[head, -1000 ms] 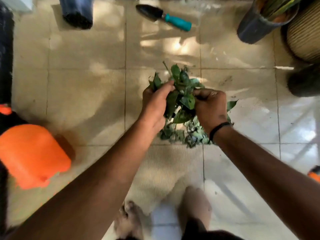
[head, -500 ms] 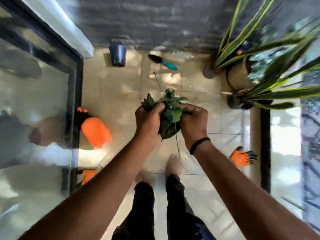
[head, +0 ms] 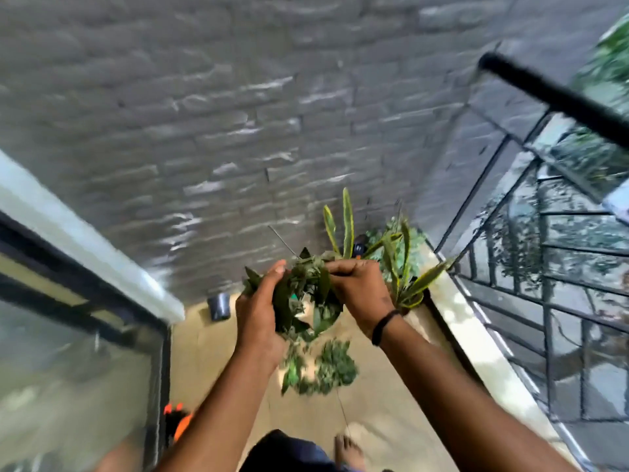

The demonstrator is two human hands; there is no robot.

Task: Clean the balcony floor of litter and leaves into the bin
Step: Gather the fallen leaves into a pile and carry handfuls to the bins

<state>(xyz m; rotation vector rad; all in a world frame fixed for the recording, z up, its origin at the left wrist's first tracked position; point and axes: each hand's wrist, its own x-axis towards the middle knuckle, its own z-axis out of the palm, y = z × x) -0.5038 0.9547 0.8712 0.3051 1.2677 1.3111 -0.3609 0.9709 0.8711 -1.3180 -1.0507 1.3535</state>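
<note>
Compared with half a second ago, the person stands more upright and the bundle is carried higher, in front of the grey wall; the view has swung up, so the tiled floor looks farther below and the orange things at the left are almost out of sight. A clump of leaves now hangs blurred below the hands, where before all the leaves were pressed together.

The left hand (head: pixel 260 308) cups the bunch of dark green leaves and thin stems (head: pixel 306 294) from its left side, with the fingers stretched up along it and the thumb side against it. The right hand (head: pixel 357 291), with a black band (head: pixel 383 327) on the wrist, has its fingers curled over the top of the bunch and grips it. The two hands are close together with the leaves squeezed between them. The loose green clump (head: pixel 326 367) is below them, apart from the hands; I cannot tell if it is in the air or on the beige tiled floor (head: pixel 384 403).

Behind the hands stands a potted plant with long yellow-edged leaves (head: pixel 394 253), next to the black metal railing (head: pixel 544 267). A small dark pot (head: pixel 219 305) stands by the grey stone wall (head: pixel 204 131). A bare foot (head: pixel 347 451) shows at the bottom.
</note>
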